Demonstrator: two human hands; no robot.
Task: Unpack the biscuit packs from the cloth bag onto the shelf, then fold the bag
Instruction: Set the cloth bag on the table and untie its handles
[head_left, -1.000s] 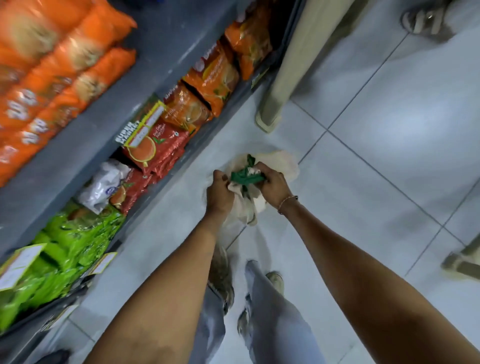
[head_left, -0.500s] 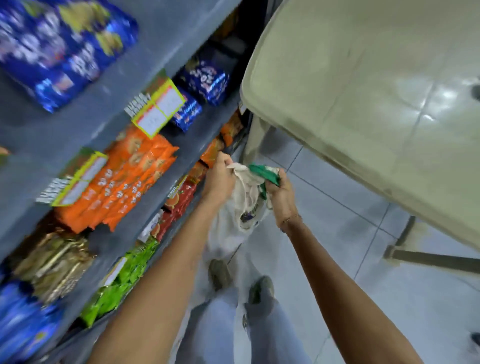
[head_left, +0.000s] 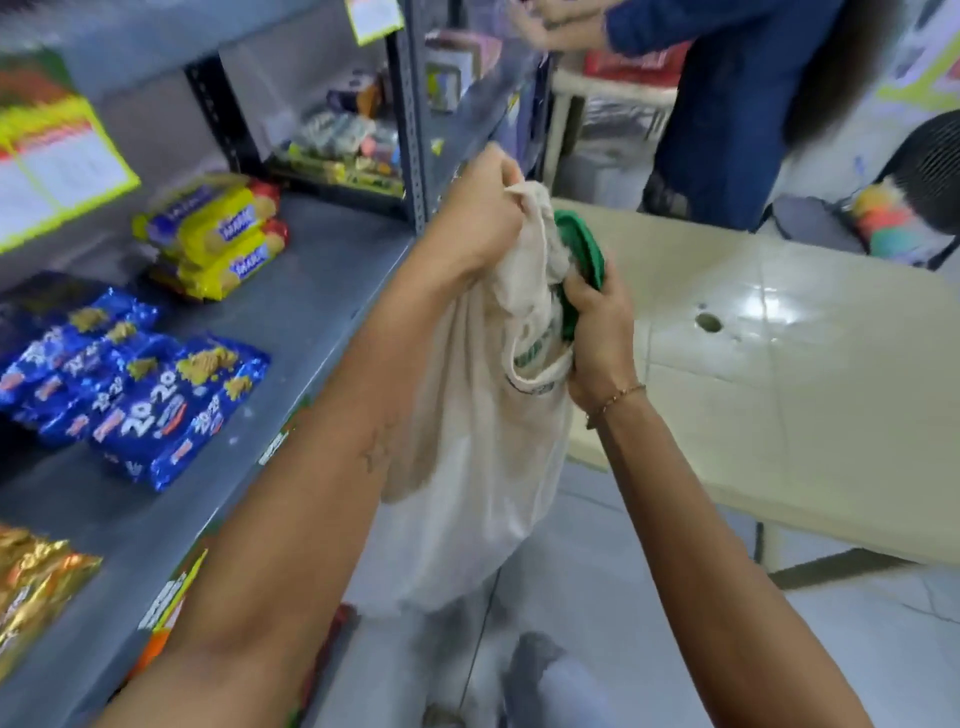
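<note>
Both hands were up w/ the cloth bag (head_left: 483, 467), hanging between the grey shelf (head_left: 311, 322) and a cream table (head_left: 779, 374). Left hand (head_left: 480, 218) gripped the bag's top edge; right hand (head_left: 597, 327) clutched the green handles (head_left: 584, 249) at the mouth. Blue biscuit packs (head_left: 156, 395) & yellow packs (head_left: 218, 234) lay on the shelf.

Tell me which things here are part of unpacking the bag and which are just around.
Job: cloth bag, gripped by left hand and right hand; grey shelf.
Around: beige table, yellow packs, blue packs.
</note>
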